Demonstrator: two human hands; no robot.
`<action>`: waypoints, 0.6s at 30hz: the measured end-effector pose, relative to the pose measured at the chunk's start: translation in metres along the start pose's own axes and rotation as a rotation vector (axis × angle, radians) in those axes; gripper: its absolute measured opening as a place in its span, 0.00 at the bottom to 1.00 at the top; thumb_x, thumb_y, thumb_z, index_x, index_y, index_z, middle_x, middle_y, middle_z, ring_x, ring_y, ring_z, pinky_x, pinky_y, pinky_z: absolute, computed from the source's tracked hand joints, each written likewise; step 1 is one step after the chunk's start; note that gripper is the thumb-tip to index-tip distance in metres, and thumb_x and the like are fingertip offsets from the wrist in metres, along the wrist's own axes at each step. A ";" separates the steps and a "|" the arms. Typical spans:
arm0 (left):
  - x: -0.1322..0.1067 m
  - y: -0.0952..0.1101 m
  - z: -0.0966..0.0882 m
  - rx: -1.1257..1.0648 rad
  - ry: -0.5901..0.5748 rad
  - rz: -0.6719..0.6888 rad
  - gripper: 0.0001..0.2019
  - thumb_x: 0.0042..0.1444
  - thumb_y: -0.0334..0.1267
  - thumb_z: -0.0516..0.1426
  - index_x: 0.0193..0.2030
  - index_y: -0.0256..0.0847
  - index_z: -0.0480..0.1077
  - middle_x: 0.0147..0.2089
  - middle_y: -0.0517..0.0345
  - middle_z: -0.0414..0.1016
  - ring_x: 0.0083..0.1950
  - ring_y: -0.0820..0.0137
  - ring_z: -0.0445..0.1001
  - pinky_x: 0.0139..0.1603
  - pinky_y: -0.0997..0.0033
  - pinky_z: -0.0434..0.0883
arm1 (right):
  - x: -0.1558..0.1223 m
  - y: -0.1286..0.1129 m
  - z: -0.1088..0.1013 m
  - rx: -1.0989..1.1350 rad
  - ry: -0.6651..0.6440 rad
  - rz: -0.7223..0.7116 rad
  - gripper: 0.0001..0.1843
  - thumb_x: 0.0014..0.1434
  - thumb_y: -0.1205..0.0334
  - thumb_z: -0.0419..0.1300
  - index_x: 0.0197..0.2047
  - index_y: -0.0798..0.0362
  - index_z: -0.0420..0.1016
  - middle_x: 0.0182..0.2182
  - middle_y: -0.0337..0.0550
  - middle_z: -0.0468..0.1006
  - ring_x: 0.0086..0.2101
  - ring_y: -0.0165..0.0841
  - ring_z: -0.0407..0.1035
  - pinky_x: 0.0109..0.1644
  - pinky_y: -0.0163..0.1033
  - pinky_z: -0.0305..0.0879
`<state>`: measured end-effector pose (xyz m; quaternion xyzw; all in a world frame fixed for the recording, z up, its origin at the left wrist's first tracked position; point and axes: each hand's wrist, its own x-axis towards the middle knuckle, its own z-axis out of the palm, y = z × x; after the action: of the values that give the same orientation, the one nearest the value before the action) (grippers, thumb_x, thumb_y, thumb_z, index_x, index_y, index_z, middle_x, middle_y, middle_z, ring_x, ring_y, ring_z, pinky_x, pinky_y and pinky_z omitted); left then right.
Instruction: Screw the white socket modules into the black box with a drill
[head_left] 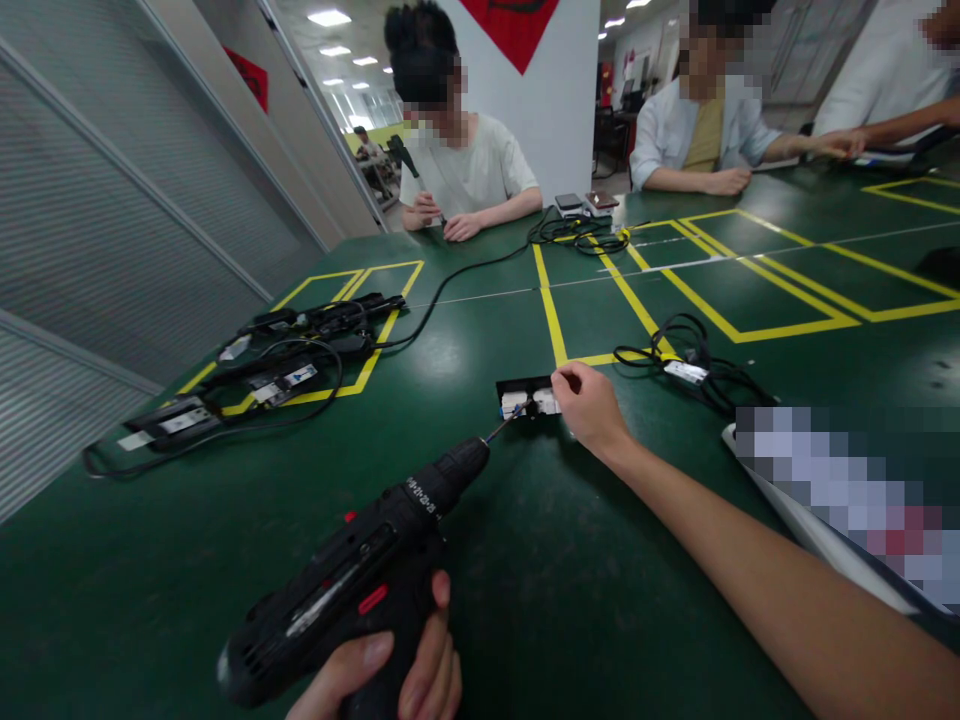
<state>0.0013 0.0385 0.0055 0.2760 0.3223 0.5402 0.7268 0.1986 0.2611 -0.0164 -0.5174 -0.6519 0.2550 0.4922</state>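
My left hand (405,660) is wrapped round the grip of a black cordless drill (360,550) with red buttons. The drill points up and to the right, and its long thin bit (504,428) reaches a small black casing (523,386) with white parts in it. My right hand (589,405) is closed at the casing's right end, its thumb and fingers pinched on it. The fingertips are partly hidden behind the hand. The casing lies on the green table (465,340).
Black devices with cables (300,350) lie at the left. A coiled cable (697,360) and a blurred tray-like thing (787,510) are at the right. More cables (577,235) lie farther back. Across the table a person (472,170) holds a black tool; others sit at the right.
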 end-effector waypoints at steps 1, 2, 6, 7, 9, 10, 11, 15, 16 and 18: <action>0.000 0.000 0.000 0.000 -0.002 0.001 0.18 0.54 0.39 0.44 0.45 0.34 0.67 0.17 0.62 0.57 0.15 0.73 0.56 0.21 0.64 0.61 | 0.000 0.000 0.000 0.000 0.001 0.001 0.12 0.57 0.59 0.50 0.32 0.55 0.72 0.30 0.44 0.74 0.31 0.33 0.67 0.36 0.38 0.61; 0.000 0.000 0.001 0.001 -0.003 0.001 0.18 0.55 0.39 0.44 0.45 0.34 0.67 0.18 0.62 0.57 0.15 0.73 0.56 0.22 0.64 0.61 | 0.000 0.000 0.000 0.000 0.000 0.002 0.12 0.57 0.59 0.50 0.33 0.55 0.72 0.30 0.44 0.74 0.31 0.33 0.67 0.36 0.38 0.61; 0.000 0.001 0.001 0.000 -0.010 0.002 0.18 0.55 0.39 0.43 0.45 0.35 0.68 0.18 0.62 0.57 0.15 0.73 0.56 0.21 0.64 0.61 | 0.000 -0.001 -0.001 0.003 -0.005 0.006 0.12 0.57 0.59 0.50 0.32 0.55 0.72 0.29 0.44 0.74 0.31 0.32 0.67 0.36 0.38 0.61; 0.000 0.001 0.001 -0.001 -0.012 0.000 0.18 0.55 0.39 0.43 0.44 0.35 0.68 0.17 0.62 0.57 0.15 0.73 0.56 0.21 0.64 0.61 | 0.000 -0.001 -0.001 0.003 -0.006 0.007 0.12 0.57 0.59 0.50 0.32 0.55 0.72 0.29 0.44 0.74 0.31 0.32 0.66 0.36 0.38 0.60; 0.001 0.001 0.001 -0.002 -0.014 -0.005 0.17 0.54 0.39 0.44 0.44 0.35 0.68 0.18 0.62 0.57 0.15 0.73 0.56 0.21 0.64 0.61 | 0.000 -0.001 -0.001 0.003 -0.007 0.003 0.12 0.57 0.59 0.50 0.32 0.55 0.72 0.29 0.44 0.74 0.31 0.32 0.66 0.36 0.38 0.61; 0.001 0.001 0.001 -0.002 -0.014 -0.007 0.18 0.54 0.39 0.44 0.45 0.35 0.68 0.18 0.62 0.57 0.15 0.72 0.56 0.22 0.64 0.61 | 0.000 -0.001 -0.001 0.005 -0.008 0.000 0.12 0.57 0.59 0.50 0.32 0.55 0.72 0.29 0.44 0.74 0.31 0.33 0.67 0.36 0.38 0.61; 0.001 0.001 0.001 -0.004 -0.014 -0.007 0.18 0.54 0.39 0.44 0.45 0.35 0.68 0.18 0.62 0.57 0.16 0.72 0.56 0.22 0.64 0.61 | 0.000 -0.001 -0.001 0.007 -0.008 -0.003 0.12 0.57 0.59 0.50 0.32 0.55 0.72 0.29 0.44 0.74 0.31 0.33 0.67 0.36 0.38 0.61; -0.001 0.001 0.001 -0.014 -0.009 -0.017 0.16 0.54 0.40 0.46 0.43 0.35 0.69 0.18 0.61 0.57 0.16 0.72 0.57 0.23 0.64 0.61 | 0.000 0.000 -0.001 0.015 -0.005 0.001 0.12 0.57 0.59 0.50 0.32 0.55 0.72 0.29 0.44 0.74 0.31 0.33 0.67 0.37 0.38 0.61; -0.001 0.001 0.002 -0.010 -0.006 -0.022 0.16 0.54 0.39 0.46 0.43 0.35 0.69 0.18 0.61 0.58 0.16 0.72 0.58 0.23 0.64 0.62 | 0.000 0.000 -0.001 0.015 -0.004 0.004 0.12 0.57 0.59 0.50 0.32 0.55 0.72 0.29 0.44 0.74 0.31 0.33 0.67 0.36 0.38 0.61; -0.002 0.001 0.003 0.007 0.001 -0.024 0.16 0.54 0.39 0.46 0.44 0.35 0.68 0.18 0.61 0.58 0.17 0.71 0.59 0.24 0.63 0.62 | 0.000 0.000 -0.001 0.011 -0.001 0.004 0.12 0.56 0.59 0.50 0.31 0.55 0.72 0.29 0.43 0.74 0.31 0.32 0.67 0.36 0.38 0.61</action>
<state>0.0026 0.0368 0.0085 0.2742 0.3278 0.5305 0.7321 0.1991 0.2612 -0.0159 -0.5158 -0.6498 0.2599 0.4941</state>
